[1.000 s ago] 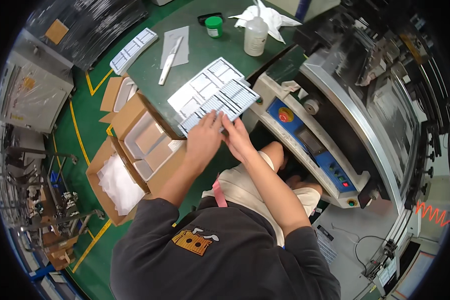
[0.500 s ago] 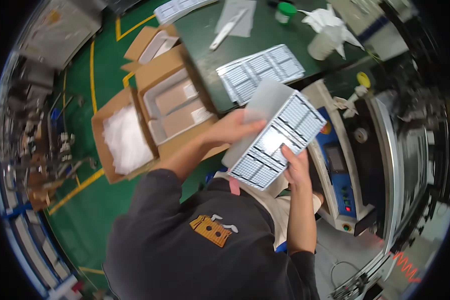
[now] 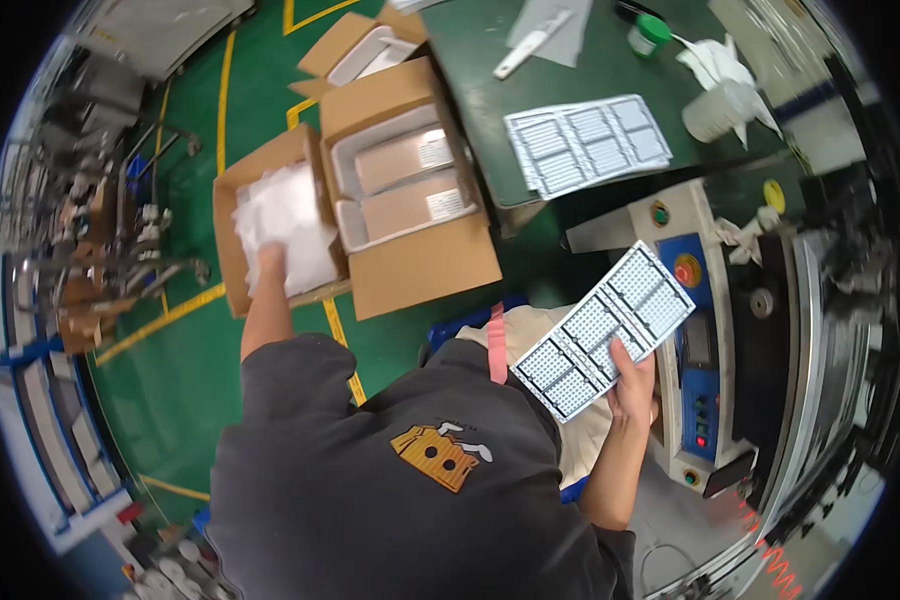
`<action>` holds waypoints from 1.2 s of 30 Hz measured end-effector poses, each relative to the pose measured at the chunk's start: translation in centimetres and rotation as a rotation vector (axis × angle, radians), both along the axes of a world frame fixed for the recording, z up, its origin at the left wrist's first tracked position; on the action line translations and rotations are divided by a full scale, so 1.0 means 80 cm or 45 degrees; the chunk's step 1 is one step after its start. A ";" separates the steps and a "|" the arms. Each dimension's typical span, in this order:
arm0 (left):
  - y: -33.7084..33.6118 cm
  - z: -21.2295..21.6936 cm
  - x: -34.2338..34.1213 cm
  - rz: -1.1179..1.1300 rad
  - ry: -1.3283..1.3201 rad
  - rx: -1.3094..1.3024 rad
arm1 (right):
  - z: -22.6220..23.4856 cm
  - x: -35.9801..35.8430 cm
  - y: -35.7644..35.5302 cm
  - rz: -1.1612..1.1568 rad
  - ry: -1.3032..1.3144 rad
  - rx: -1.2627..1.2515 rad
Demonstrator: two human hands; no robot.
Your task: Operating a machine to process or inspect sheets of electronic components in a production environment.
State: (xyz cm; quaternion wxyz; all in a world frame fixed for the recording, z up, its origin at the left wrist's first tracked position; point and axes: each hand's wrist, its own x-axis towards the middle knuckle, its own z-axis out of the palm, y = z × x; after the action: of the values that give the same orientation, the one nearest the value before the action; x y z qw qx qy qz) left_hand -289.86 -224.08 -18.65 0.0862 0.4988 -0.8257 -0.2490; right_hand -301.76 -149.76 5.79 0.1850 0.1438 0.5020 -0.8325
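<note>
Cardboard box point(image 3: 270, 170) flanks left hand point(image 3: 270, 262) — right hand point(image 3: 632, 385) grips panel point(image 3: 602, 330).

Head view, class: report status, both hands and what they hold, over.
Right hand grips the grey gridded panel sheet. Left hand reaches into the cardboard box of white wrapping. Nothing in the way.
</note>
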 end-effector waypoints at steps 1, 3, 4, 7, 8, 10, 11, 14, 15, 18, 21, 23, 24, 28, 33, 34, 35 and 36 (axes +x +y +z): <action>0.028 -0.012 -0.053 -0.074 0.006 0.049 | -0.005 0.005 0.001 -0.040 -0.006 0.028; 0.066 0.003 -0.034 0.093 -0.090 -0.190 | -0.001 0.015 0.005 -0.176 -0.004 0.071; 0.081 0.023 -0.011 0.180 -0.129 -0.319 | 0.001 0.014 0.000 -0.200 -0.057 0.057; 0.110 0.104 -0.090 0.433 -0.197 -0.760 | 0.009 0.012 -0.001 -0.304 -0.091 -0.051; 0.150 0.147 -0.144 0.046 0.157 -0.930 | 0.011 0.013 0.000 -0.300 -0.062 -0.130; 0.281 0.256 -0.225 -0.523 0.688 -0.810 | 0.024 0.018 0.003 -0.416 -0.007 -0.163; 0.356 0.302 -0.247 -0.686 0.824 -0.554 | 0.035 0.019 0.001 -0.414 0.037 -0.206; 0.520 0.329 -0.268 -1.238 1.024 0.477 | 0.056 0.029 0.007 -0.560 0.179 -0.282; 0.575 0.333 -0.263 -1.353 0.898 0.884 | 0.064 0.033 0.016 -0.675 0.269 -0.322; 0.709 0.325 -0.220 -1.643 0.375 1.976 | 0.076 0.051 0.038 -0.921 0.466 -0.305; 0.773 0.326 -0.187 -1.545 -0.054 2.450 | 0.079 0.079 0.054 -1.178 0.628 -0.177; 0.792 0.333 -0.186 -1.641 -0.306 2.309 | 0.066 0.114 0.073 -1.291 0.607 -0.009; 0.797 0.330 -0.189 -1.695 -0.315 2.268 | 0.064 0.131 0.085 -1.338 0.591 0.073; 0.804 0.316 -0.215 -1.883 -0.374 2.152 | 0.080 0.200 0.127 -1.484 0.567 -0.087; 0.818 0.313 -0.222 -1.838 -0.412 2.267 | 0.067 0.230 0.151 -1.286 0.315 0.263; 0.819 0.314 -0.221 -1.734 -0.382 2.360 | 0.067 0.229 0.158 -1.246 0.255 0.298; 0.819 0.314 -0.223 -1.736 -0.382 2.351 | 0.068 0.226 0.165 -1.202 0.196 0.332; 0.820 0.313 -0.224 -1.710 -0.382 2.384 | 0.075 0.224 0.173 -1.206 0.197 0.324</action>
State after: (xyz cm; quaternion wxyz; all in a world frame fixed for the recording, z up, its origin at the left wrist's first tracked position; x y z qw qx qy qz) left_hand -307.74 -158.47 6.40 -0.5643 -0.1463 -0.4189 -0.6962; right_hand -283.85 -135.90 11.76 -0.2704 0.3152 0.4916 -0.7654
